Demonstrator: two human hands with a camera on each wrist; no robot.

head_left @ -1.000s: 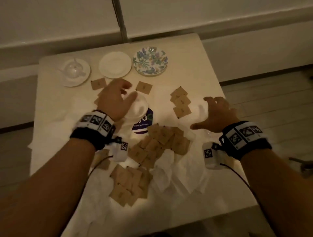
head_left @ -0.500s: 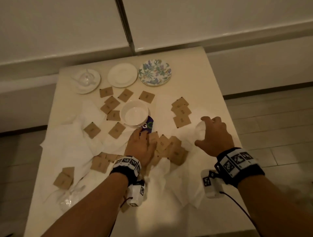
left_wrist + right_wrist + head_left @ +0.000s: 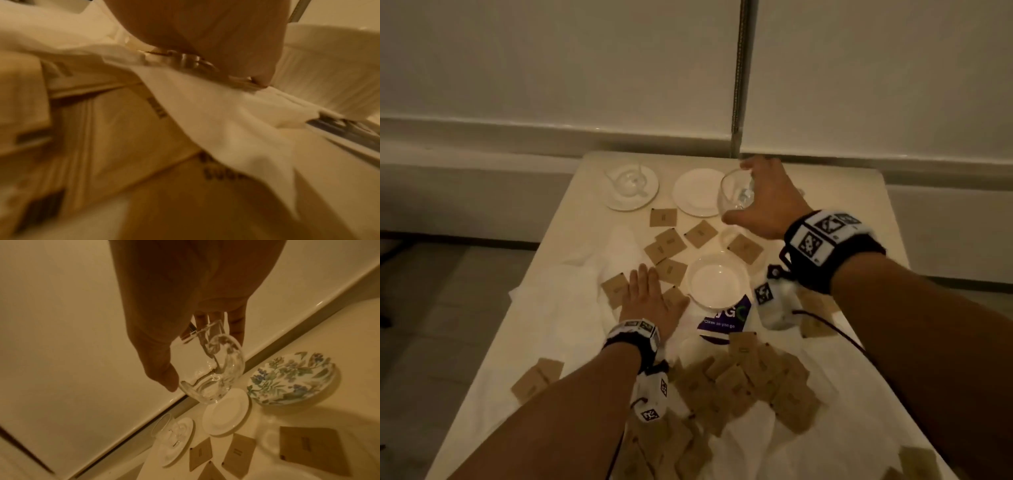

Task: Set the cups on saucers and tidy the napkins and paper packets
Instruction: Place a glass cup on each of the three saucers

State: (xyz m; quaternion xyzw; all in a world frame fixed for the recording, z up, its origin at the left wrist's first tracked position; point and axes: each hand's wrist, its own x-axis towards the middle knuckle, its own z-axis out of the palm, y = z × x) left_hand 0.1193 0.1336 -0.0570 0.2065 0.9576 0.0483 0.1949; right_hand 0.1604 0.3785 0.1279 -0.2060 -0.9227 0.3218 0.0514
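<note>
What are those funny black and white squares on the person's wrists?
Each bare forearm wears a black wristband covered with white tiles printed with black square code markers. Under each wrist hangs a small white camera box bearing similar markers, trailing a thin dark cable. No sleeves show.

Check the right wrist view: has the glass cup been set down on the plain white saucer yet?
No, the right hand holds the glass cup in the air above the plain white saucer.

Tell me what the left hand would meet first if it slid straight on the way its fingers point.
Left hand lies flat on the napkin, fingers pointing away toward the far edge. Just ahead lie brown sugar packets; those would likely be met first, well before the glass cup on its saucer. Depth is uncertain.
</note>
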